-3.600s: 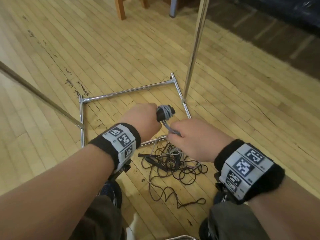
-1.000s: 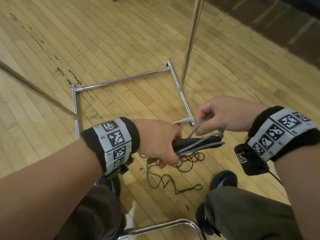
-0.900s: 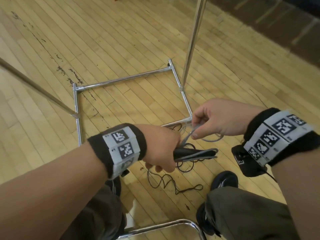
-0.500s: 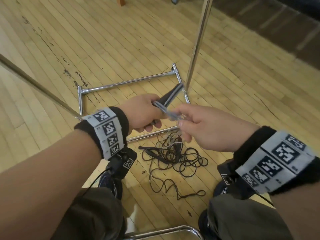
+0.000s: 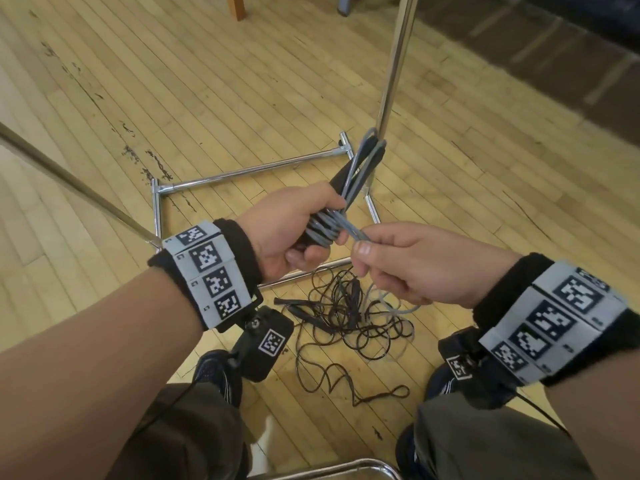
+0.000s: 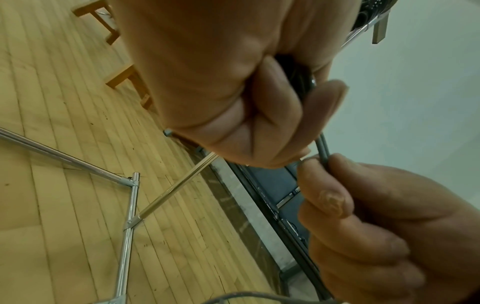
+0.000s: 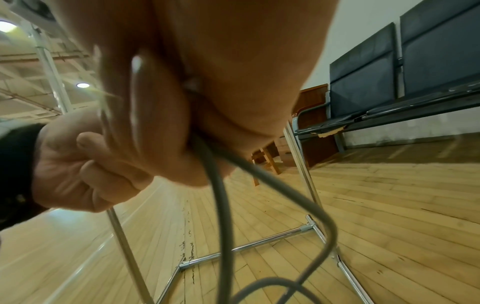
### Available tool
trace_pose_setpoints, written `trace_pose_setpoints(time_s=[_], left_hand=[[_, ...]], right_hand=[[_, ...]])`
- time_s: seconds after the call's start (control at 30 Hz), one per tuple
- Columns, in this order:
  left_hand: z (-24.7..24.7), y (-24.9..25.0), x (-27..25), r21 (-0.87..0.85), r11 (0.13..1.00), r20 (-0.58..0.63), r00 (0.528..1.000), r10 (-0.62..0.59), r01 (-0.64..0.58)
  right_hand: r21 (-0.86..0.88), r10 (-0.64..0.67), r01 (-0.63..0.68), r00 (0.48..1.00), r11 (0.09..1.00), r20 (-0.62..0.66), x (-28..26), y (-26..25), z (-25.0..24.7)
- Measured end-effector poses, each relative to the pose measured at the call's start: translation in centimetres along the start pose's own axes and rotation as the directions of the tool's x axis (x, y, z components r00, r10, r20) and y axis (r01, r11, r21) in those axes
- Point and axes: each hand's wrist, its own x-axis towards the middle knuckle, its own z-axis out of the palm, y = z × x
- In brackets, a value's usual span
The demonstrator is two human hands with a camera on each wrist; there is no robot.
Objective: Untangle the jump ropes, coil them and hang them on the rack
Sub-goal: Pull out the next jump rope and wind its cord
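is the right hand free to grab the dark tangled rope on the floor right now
Probably not as things stand. The right hand is pinching the grey rope that the left hand holds bundled on black handles. The dark tangled rope lies uncovered on the wooden floor below, so nothing else blocks it.

the left hand (image 5: 294, 230) covers the lower part of the black handle (image 5: 360, 168). we cannot see the rack's (image 5: 391, 84) top; the picture's edge cuts it off.

Worn plank floor (image 5: 180, 98) underfoot, wooden furniture legs (image 5: 239, 6) at far edge, dark padded bench seats (image 7: 405, 67) along pale wall (image 6: 415, 102), round ceiling light (image 7: 82, 85) overhead.
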Motion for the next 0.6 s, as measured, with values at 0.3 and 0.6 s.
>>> trace_pose_setpoints(time_s=[0.3, 0.6], left_hand=[[0.5, 0.4, -1.1, 0.363, 0.93, 0.421, 0.901, -0.105, -0.061], [3.0, -2.1, -0.8, 0.966, 0.257, 0.088, 0.907, -0.412, 0.023]], right_hand=[[-0.148, 0.027, -0.017, 0.997, 0.989, 0.066, -0.5, 0.5, -2.5], [-0.512, 0.075, -0.098, 0.995, 0.853, -0.065, -0.1, -0.5, -0.6]])
